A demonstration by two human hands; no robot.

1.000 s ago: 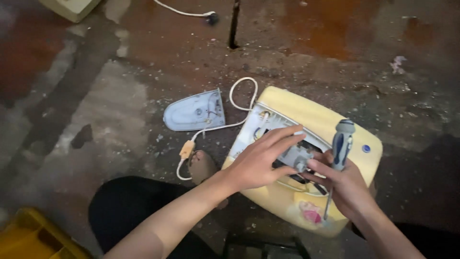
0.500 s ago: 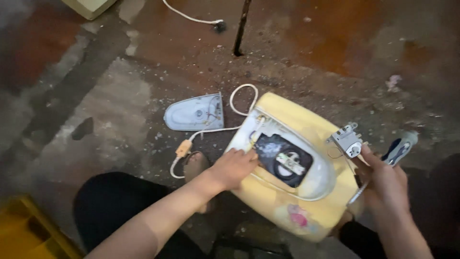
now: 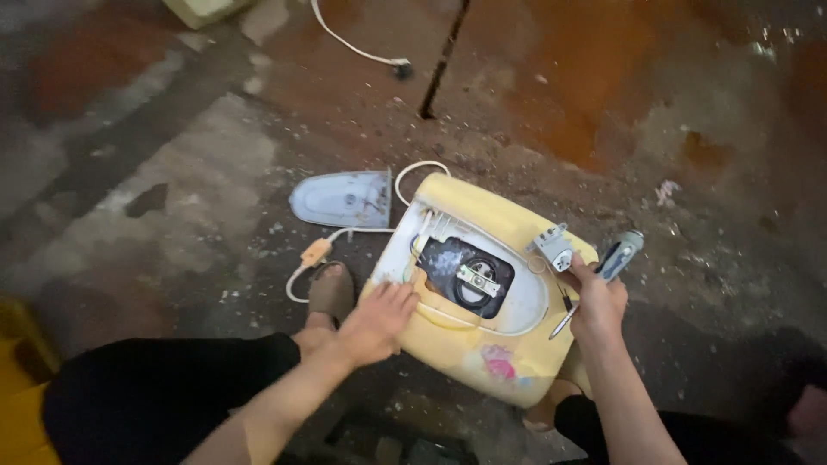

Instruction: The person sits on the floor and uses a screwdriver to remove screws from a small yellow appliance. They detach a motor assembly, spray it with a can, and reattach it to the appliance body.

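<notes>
**Small part lifted clear of the opened yellow appliance**

The right hand (image 3: 596, 303), a second ago down in the open cavity beside the left, is now drawn back to the right edge of the yellow appliance (image 3: 482, 284); its fingers are clamped on a small grey part (image 3: 553, 247) and a screwdriver (image 3: 603, 269) together; the part seems freed from its seat. The left hand (image 3: 379, 320) has slid to the near-left rim, fingers spread flat, steadying the body; the dark round unit (image 3: 469, 275) lies exposed. The removed grey cover (image 3: 340, 198) stays on the floor (image 3: 172, 172) at upper left, cord (image 3: 345, 232) trailing.
</notes>
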